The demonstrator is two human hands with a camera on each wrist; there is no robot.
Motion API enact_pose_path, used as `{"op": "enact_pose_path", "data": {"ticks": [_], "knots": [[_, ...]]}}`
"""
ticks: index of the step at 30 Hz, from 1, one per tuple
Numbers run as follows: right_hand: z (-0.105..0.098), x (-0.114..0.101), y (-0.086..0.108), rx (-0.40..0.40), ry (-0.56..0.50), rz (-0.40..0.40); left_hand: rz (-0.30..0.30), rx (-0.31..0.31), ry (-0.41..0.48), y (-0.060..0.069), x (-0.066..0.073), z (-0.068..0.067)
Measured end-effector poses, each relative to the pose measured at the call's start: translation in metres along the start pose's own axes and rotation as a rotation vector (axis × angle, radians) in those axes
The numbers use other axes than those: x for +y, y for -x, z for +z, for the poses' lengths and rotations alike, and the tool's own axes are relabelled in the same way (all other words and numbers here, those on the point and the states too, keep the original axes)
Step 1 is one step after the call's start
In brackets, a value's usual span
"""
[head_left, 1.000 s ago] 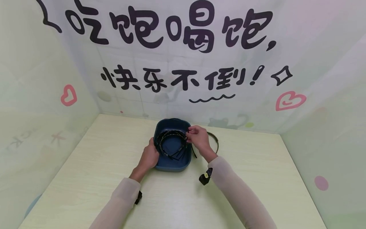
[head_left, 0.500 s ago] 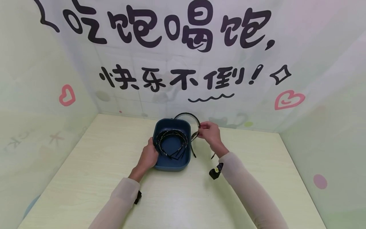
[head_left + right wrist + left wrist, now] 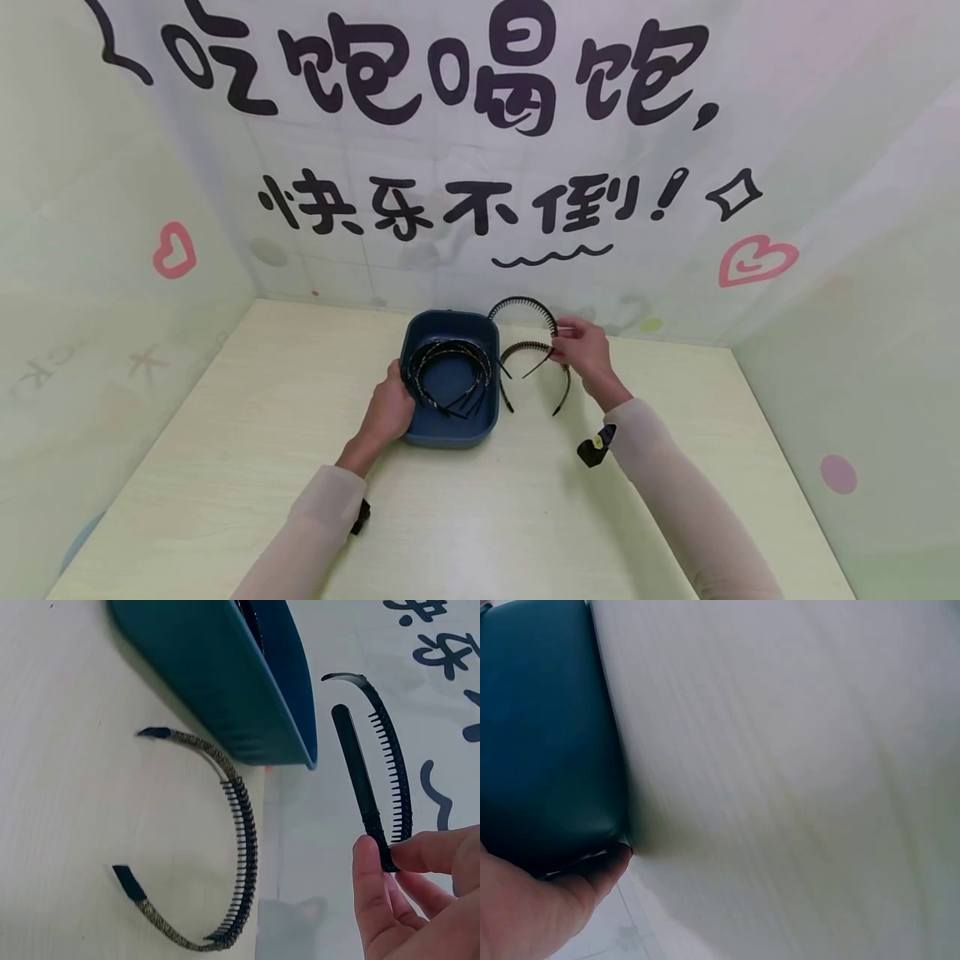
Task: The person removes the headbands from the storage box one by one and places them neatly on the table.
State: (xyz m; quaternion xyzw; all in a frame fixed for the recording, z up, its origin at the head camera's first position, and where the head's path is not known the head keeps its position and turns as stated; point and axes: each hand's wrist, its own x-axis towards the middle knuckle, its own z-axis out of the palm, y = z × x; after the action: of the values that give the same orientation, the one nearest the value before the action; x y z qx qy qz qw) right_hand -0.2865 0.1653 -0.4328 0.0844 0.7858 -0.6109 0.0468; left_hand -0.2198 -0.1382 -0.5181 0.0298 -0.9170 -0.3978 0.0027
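My right hand (image 3: 587, 352) pinches a black toothed headband (image 3: 522, 300) between thumb and fingertips, lifted to the right of a dark blue plastic bin (image 3: 450, 437). In the right wrist view its teeth (image 3: 396, 769) point inward from the band. A second toothed headband (image 3: 240, 847), with patterned arms and black tips, lies on the table beside the bin. Several dark headbands (image 3: 420, 367) lie overlapped inside the bin. My left hand (image 3: 392, 406) grips the bin's left side; in the left wrist view the thumb (image 3: 604, 874) rests at the bin wall (image 3: 551, 742), with the other fingers hidden.
The pale wooden table (image 3: 480, 525) carries the bin near its back edge. Behind it hangs a printed cloth (image 3: 420, 275) with black lettering, and similar cloth encloses both sides.
My right hand has drawn back from the bin to the right, carrying the black headband, now fully in sight. The headband on the table is more visible. My left hand and the bin keep their place.
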Motion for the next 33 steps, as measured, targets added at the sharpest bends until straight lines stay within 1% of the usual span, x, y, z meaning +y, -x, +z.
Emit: {"op": "enact_pose_path", "data": {"ticks": [10, 21, 29, 33], "knots": [[-0.022, 0.011, -0.003, 0.021, 0.005, 0.025, 0.001, -0.008, 0.003, 0.0, 0.0, -0.001], [-0.044, 0.031, -0.011, 0.053, 0.027, 0.073, 0.005, -0.002, 0.004, 0.001, -0.001, 0.0], [-0.055, 0.04, -0.013, 0.077, 0.043, 0.091, 0.01, -0.002, -0.001, 0.0, -0.002, 0.0], [-0.059, 0.044, -0.014, 0.075, 0.077, 0.093, 0.014, -0.003, -0.002, 0.0, -0.002, 0.001]]}}
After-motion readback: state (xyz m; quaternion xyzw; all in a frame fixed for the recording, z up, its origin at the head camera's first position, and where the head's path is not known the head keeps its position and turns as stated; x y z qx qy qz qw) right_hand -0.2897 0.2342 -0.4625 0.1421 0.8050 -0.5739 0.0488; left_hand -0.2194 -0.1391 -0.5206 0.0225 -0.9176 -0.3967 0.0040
